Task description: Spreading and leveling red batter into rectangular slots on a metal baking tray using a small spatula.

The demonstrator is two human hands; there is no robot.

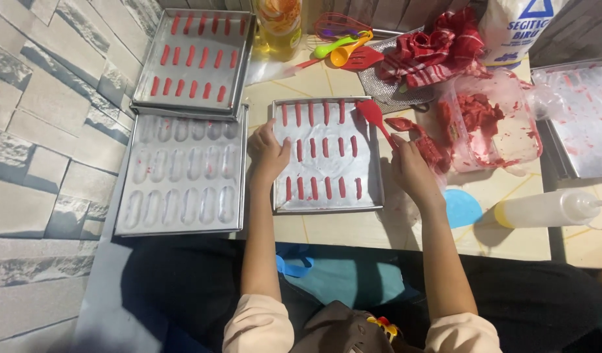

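Nearest the camera, the person's two forearms reached forward from cream sleeves over a dark lap onto the counter (353, 232). The left hand (268, 153) lay open, fingers spread flat on the left rim of the middle baking tray (327, 202), apparently pressing it down so that it would not slide. The right hand (412, 171) was closed round a red-smeared piping bag (426, 145) just beside the tray's right edge, its thumb side turned toward the tray; how tightly it squeezed could not be told.

The tray sat square in front of the person, its long sides running near to far. On it stood three rows of short red dough strips (325, 148), each strip's long axis pointing away from the person, parallel to its neighbours and spaced apart, probably to leave room between them. A red spatula (374, 116) lay tilted across the tray's far right corner, blade toward the far left, handle toward the right hand.

To the left lay an unfilled moulded pan (180, 176) with oblong hollows, and beyond it another tray (193, 59) already lined with strips aligned the same way. On the right lay a white squeeze bottle (552, 209) on its side and a blue lid (461, 208); further off stood a clear tub of red dough (490, 121), then a red cloth (438, 49), coloured measuring spoons (343, 47) and an oil bottle (278, 23).
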